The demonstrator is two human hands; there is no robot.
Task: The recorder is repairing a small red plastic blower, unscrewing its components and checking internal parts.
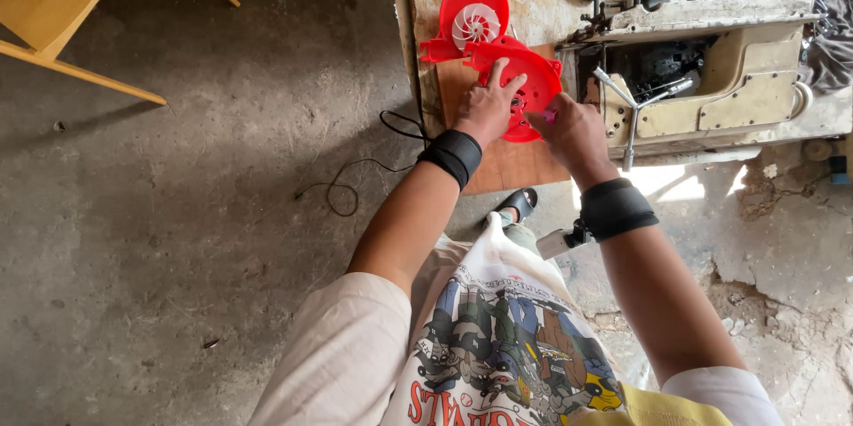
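A red round plastic cover [518,79] is pressed flat under the spread fingers of the left hand [487,108], not clenched. Its right rim is pinched by the right hand [573,131], where something small and pink is also held. The cover is lying on a wooden board [498,155] at the near left corner of the counter [569,0]. A red fan housing [474,17] with a white impeller is touching it on the far side.

Glossy red plastic cover [520,79], rough concrete floor [195,213], worn wooden board [506,164].
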